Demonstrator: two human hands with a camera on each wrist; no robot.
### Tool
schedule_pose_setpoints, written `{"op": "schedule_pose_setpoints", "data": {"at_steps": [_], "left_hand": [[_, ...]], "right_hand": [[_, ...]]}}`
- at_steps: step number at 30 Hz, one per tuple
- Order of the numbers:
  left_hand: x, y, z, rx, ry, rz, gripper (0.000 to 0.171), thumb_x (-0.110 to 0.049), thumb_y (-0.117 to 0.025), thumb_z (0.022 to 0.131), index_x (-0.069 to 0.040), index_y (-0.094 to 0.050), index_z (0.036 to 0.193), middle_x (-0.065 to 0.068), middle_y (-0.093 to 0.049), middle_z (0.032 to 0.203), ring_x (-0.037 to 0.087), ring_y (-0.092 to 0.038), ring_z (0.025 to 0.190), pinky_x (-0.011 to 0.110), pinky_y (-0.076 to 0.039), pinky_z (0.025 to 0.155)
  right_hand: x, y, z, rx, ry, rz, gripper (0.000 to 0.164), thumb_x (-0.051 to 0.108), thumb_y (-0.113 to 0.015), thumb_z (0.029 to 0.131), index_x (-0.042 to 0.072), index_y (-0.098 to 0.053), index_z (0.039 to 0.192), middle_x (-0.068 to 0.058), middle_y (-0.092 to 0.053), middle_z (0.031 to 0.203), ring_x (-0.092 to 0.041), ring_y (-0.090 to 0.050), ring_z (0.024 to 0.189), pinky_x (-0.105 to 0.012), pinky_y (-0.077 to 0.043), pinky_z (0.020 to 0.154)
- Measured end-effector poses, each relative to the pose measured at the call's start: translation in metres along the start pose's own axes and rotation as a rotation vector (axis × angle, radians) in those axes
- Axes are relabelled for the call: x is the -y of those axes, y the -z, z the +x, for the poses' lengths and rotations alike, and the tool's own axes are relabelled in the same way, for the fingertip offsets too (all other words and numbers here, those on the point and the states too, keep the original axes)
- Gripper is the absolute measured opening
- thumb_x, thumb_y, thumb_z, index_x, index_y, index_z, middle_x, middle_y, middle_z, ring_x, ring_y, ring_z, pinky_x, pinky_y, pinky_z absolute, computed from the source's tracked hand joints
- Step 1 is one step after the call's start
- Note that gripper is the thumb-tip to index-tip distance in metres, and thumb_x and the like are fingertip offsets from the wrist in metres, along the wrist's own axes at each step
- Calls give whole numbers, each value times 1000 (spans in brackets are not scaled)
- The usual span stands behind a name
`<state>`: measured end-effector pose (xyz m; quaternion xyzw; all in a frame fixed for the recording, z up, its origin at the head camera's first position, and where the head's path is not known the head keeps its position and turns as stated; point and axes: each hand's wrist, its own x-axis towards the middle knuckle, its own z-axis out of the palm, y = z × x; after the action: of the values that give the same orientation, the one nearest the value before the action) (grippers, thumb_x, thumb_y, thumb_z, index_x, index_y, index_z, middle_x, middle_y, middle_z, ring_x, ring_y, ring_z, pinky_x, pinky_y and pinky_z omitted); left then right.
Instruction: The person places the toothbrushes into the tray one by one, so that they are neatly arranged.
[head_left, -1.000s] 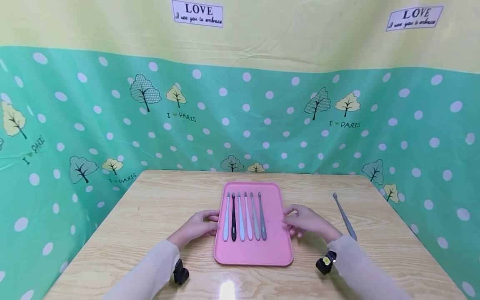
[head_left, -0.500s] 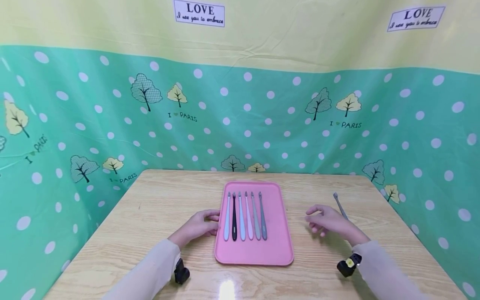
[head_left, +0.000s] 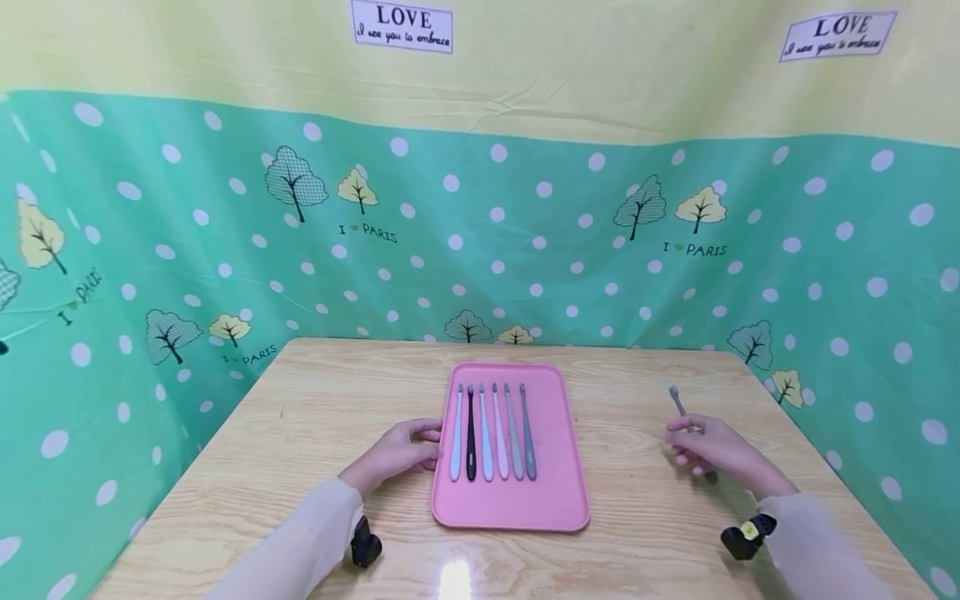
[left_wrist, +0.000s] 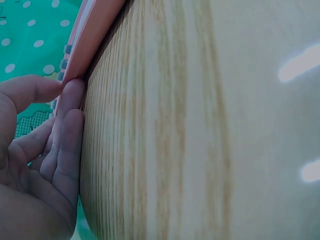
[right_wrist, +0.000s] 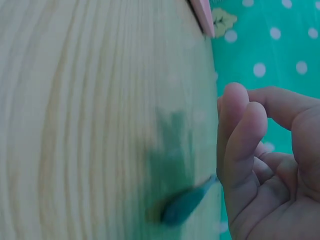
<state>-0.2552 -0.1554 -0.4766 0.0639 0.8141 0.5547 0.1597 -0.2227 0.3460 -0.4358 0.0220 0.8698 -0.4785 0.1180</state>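
Note:
A pink tray (head_left: pixel 510 508) lies on the wooden table, with several toothbrushes (head_left: pixel 501 442) side by side on it, heads toward the far end. My left hand (head_left: pixel 405 450) grips the tray's left rim between thumb and fingers; the left wrist view shows the fingertips (left_wrist: pixel 74 92) at the tray's edge. Off to the right, a single grey toothbrush (head_left: pixel 677 402) lies on the table. Over it hovers my right hand (head_left: pixel 712 450), fingers loosely bent and holding nothing, hiding the middle of the handle. Below those fingers in the right wrist view, the handle end (right_wrist: pixel 185 205) shows.
Bare wooden table (head_left: pixel 630 517) stretches between the tray and the right hand. Behind it hangs a green and yellow curtain (head_left: pixel 540 217) with dots and trees. Black wrist cameras (head_left: pixel 366 546) sit at both sleeves.
My right hand has left the tray's right rim and moved right to above the lone toothbrush. The left hand and the tray have stayed where they were.

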Motion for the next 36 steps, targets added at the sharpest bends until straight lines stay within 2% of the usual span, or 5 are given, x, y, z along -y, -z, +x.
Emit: {"op": "schedule_pose_setpoints", "data": {"at_steps": [7, 17, 25, 29, 36], "left_hand": [[2, 1, 1, 11, -5, -24, 62, -18, -72, 91, -3, -49, 147, 13, -58, 120, 21, -70, 86, 35, -58, 78], [0, -1, -1, -5, -2, 11, 62, -20, -72, 91, -5, -49, 147, 12, -58, 119, 20, -70, 85, 34, -58, 77], [0, -1, -1, -9, 0, 16, 62, -22, -72, 92, -5, -49, 147, 11, -58, 119, 19, -69, 85, 34, -58, 77], [1, 0, -1, -8, -6, 15, 63, -22, -72, 92, -5, -49, 147, 11, -58, 119, 20, -70, 85, 34, -58, 76], [0, -1, 0, -17, 3, 15, 63, -23, -73, 91, -6, -50, 147, 11, -58, 119, 19, -70, 85, 34, -58, 76]], "right_hand": [[-20, 18, -2, -37, -31, 21, 50, 23, -57, 102, -14, -44, 133, -6, -60, 86, -14, -57, 69, -26, -52, 56], [-40, 33, -3, -69, -85, 5, 53, 26, -60, 101, -15, -46, 131, -6, -55, 80, -16, -52, 67, -26, -49, 56], [-45, 36, -3, -54, -126, 44, 57, 26, -66, 97, -14, -43, 131, -3, -56, 77, -13, -54, 65, -25, -50, 57], [-45, 36, -2, -61, -136, 16, 60, 27, -68, 96, -14, -42, 132, -4, -56, 77, -15, -54, 67, -26, -50, 57], [-48, 34, -1, -94, -140, -35, 56, 26, -69, 95, -12, -45, 130, -5, -56, 74, -17, -54, 64, -26, -51, 55]]}}
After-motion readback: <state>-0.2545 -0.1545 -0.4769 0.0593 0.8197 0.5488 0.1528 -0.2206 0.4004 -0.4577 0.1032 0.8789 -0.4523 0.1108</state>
